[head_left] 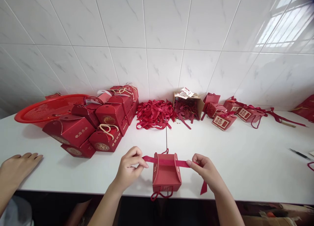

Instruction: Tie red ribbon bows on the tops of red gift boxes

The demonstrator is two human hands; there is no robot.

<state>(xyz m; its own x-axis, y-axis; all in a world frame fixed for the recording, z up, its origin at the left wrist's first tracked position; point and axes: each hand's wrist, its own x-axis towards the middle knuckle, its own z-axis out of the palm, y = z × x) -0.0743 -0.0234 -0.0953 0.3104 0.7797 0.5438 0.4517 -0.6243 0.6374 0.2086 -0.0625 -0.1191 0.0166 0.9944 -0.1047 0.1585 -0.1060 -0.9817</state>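
A small red gift box (167,178) stands near the front edge of the white table, with a cord loop at its front and another at its back. A flat red ribbon (166,161) stretches across it, passing through its two curved side flaps. My left hand (131,165) pinches the ribbon's end to the left of the box. On the right, my right hand (202,168) is closed on the ribbon between thumb and fingers, and a loose tail hangs below it. Both hands are apart from the box itself.
Stacked red boxes (73,131) and a red plastic basket (31,116) stand left. A ribbon pile (155,113) and a cardboard box (200,104) lie at the wall. Boxes with ribbons (223,122) and a pen (299,154) are right. Another person's hand (22,167) rests far left.
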